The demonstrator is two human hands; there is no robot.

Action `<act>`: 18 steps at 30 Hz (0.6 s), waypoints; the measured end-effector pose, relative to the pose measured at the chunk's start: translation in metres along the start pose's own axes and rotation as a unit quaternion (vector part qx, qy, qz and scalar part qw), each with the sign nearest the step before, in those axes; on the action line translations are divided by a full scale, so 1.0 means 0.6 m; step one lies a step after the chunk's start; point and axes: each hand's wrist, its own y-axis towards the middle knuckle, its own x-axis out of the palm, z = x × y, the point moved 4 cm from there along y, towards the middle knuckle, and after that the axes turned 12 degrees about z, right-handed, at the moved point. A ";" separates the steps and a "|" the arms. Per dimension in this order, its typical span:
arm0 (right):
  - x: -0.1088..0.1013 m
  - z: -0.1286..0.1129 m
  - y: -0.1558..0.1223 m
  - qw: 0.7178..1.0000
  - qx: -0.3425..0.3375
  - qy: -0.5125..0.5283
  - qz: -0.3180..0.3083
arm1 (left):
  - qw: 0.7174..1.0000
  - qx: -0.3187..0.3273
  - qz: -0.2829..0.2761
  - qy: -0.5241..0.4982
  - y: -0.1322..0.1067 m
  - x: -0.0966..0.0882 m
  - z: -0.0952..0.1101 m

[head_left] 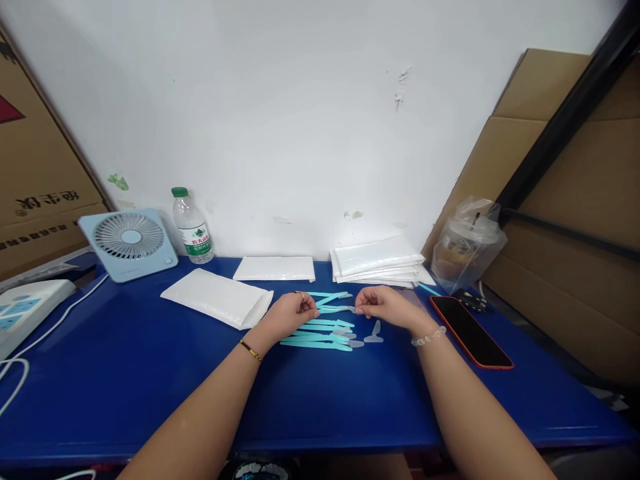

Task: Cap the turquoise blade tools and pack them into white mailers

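Observation:
My left hand point(294, 315) pinches the handle of a turquoise eyebrow razor point(333, 309) above the blue table. At the razor's blade end, my right hand point(383, 307) pinches a small translucent blade cap point(352, 309); whether the cap sits on the blade I cannot tell. Several more turquoise eyebrow razors point(315, 338) lie side by side just below, some with clear caps at their right ends. Another razor point(340, 295) lies behind my hands. Two loose translucent caps point(374, 338) rest near my right wrist.
An open white padded envelope point(215, 297) lies at left, another envelope point(275, 268) by the wall. A stack of envelopes point(377, 260) stands behind my right hand. Around are a fan point(131, 241), water bottle point(195, 230), phone point(470, 333), bagged drink cup point(463, 250) and power strip point(35, 310).

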 end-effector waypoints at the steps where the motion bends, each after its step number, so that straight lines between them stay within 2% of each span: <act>1: 0.002 -0.006 0.001 1.000 -0.002 0.015 0.008 | 1.000 -0.001 -0.001 -0.003 0.000 0.000 0.001; 6: 0.017 -0.028 0.001 0.999 -0.007 0.046 0.022 | 1.000 -0.007 -0.007 -0.014 -0.001 0.002 0.005; 11: 0.028 -0.029 0.003 0.999 -0.015 0.031 0.030 | 1.000 -0.006 -0.008 -0.011 -0.001 0.001 0.006; 18: 0.055 -0.046 0.006 0.999 -0.047 -0.004 0.026 | 0.999 0.029 -0.010 0.010 -0.006 0.009 0.013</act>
